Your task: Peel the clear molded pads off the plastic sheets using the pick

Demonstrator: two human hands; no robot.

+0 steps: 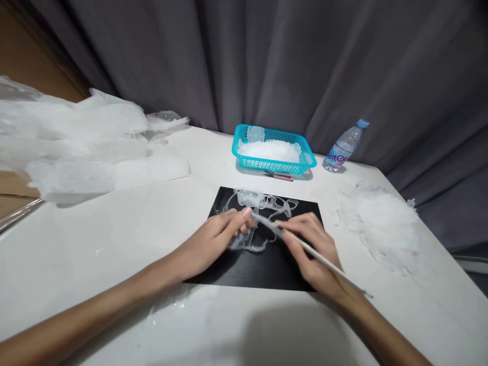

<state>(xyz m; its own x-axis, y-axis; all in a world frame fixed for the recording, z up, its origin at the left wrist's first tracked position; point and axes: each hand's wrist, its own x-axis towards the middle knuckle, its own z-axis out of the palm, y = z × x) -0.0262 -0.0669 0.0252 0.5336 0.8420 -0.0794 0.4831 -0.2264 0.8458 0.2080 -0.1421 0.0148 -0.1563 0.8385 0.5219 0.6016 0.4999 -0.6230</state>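
Observation:
My left hand (231,223) is closed, thumb and finger pinched on the edge of a thin, clear plastic piece with cut-out shapes (259,247). In my right hand (314,246) is a slim, pale, pen-like tool (324,260), slanting across the fingers. Its greyish front end points toward my left fingertips; blur hides the exact tip and the tool's kind. Both hands are above a black mat (251,272). At the mat's far side, part of the plastic has a frosted patch (249,197) and looped outlines.
Behind the mat stands a turquoise basket (274,166) holding translucent pieces, with a pinkish cutter-like tool (280,177) before it. A water bottle (343,147) stands right of the basket. Clear plastic scraps (389,226) lie right; a large pile of whitish plastic sheets (76,137) lies left.

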